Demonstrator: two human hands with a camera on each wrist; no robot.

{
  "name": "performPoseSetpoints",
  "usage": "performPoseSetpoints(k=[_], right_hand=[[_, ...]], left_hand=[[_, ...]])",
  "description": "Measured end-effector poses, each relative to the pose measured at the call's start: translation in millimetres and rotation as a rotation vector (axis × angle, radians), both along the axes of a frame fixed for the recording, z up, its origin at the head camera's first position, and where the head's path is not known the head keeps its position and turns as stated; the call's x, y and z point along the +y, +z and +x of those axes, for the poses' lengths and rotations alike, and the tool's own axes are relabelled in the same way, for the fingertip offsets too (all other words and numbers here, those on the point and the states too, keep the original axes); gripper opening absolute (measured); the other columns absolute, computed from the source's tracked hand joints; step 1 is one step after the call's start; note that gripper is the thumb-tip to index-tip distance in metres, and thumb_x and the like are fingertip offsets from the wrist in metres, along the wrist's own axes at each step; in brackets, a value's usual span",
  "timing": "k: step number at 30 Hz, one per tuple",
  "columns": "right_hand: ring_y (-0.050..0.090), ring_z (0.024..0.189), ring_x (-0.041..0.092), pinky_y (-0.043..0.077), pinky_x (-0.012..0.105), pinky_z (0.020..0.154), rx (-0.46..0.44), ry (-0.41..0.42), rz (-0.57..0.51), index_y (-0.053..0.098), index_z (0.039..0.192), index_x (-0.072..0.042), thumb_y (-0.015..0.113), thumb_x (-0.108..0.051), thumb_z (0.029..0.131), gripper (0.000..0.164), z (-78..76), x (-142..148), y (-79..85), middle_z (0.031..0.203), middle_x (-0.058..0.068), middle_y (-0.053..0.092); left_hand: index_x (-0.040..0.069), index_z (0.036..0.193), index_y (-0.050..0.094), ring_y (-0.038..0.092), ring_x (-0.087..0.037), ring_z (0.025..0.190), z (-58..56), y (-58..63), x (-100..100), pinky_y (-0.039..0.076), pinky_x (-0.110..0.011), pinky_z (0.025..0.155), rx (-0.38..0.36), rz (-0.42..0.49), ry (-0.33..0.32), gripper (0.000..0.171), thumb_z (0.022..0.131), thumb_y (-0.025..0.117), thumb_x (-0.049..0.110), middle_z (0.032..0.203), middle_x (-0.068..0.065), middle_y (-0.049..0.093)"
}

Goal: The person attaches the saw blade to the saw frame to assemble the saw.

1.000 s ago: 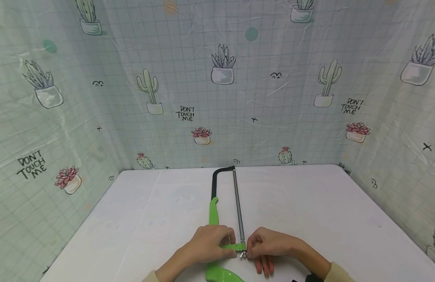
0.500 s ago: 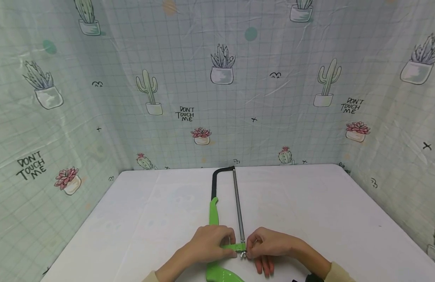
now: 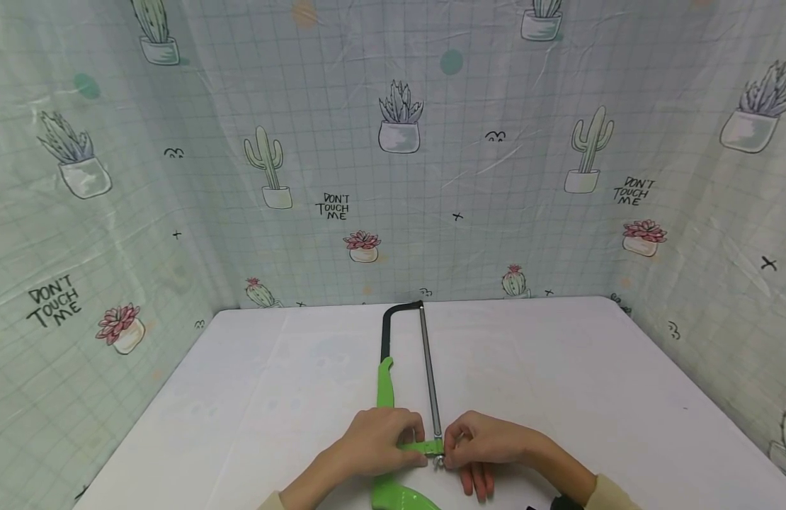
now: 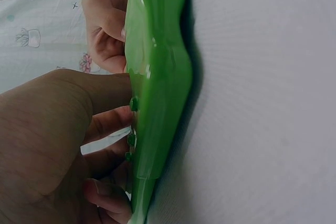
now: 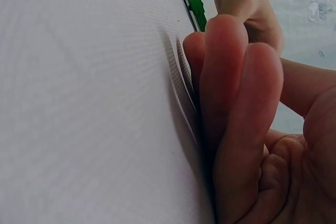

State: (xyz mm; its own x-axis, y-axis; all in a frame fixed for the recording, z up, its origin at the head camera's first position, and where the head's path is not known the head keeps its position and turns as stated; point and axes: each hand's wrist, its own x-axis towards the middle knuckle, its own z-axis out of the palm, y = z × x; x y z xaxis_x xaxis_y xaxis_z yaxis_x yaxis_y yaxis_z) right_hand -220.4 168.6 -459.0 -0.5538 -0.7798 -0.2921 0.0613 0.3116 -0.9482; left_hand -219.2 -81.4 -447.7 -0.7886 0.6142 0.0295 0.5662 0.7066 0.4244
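A hacksaw (image 3: 385, 386) with a green handle and a black front frame lies on the table, its grey blade (image 3: 430, 375) running along the right side. My left hand (image 3: 380, 440) grips the saw's green frame, thumb and fingers about the short crosspiece (image 3: 431, 447) at the blade's near end. In the left wrist view the thumb presses against the green body (image 4: 157, 82). Thumb and forefinger of my right hand (image 3: 485, 443) pinch at the small silver wing nut (image 3: 439, 462) below the crosspiece. Its other fingers (image 5: 244, 119) rest low by the table surface.
The white table (image 3: 291, 375) reaches back to a cactus-print sheet (image 3: 316, 156) that hangs behind and on both sides. A dark object (image 3: 566, 502) shows beneath the right wrist at the bottom edge.
The wing nut's wings look turned a little at the right fingertips. Both hands and the hacksaw keep their places, and the head view shifts very slightly.
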Motion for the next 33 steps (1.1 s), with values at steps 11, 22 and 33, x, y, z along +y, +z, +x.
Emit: performPoseSetpoints(k=[11, 22, 33], right_hand=[[0.064, 0.046, 0.006, 0.050, 0.021, 0.043, 0.003, -0.007, 0.007, 0.063, 0.096, -0.006, 0.061, -0.012, 0.096, 0.007, -0.6, -1.1, -0.5, 0.086, 0.057, 0.054], [0.064, 0.046, 0.005, 0.050, 0.021, 0.043, 0.006, -0.003, 0.000, 0.065, 0.095, -0.005, 0.061, -0.012, 0.096, 0.008, -0.5, -0.9, -1.0, 0.085, 0.058, 0.053], [0.064, 0.046, 0.006, 0.050, 0.021, 0.044, 0.006, -0.007, 0.005, 0.066, 0.095, -0.003, 0.060, -0.011, 0.095, 0.009, -0.2, -0.3, -1.6, 0.084, 0.056, 0.055]], left_hand=[[0.032, 0.091, 0.071, 0.049, 0.001, 0.067, -0.9, -1.5, -0.3, 0.039, -0.021, 0.061, 0.014, -0.004, 0.000, 0.024, 0.081, 0.082, 0.051, 0.073, 0.021, 0.056], [0.031, 0.091, 0.071, 0.048, 0.001, 0.066, -0.9, -1.3, -0.9, 0.039, -0.022, 0.060, 0.014, 0.002, -0.003, 0.024, 0.082, 0.082, 0.051, 0.073, 0.021, 0.056], [0.032, 0.090, 0.071, 0.048, 0.001, 0.067, 0.0, -1.2, -0.9, 0.039, -0.022, 0.060, 0.013, 0.001, 0.000, 0.023, 0.082, 0.082, 0.050, 0.072, 0.021, 0.055]])
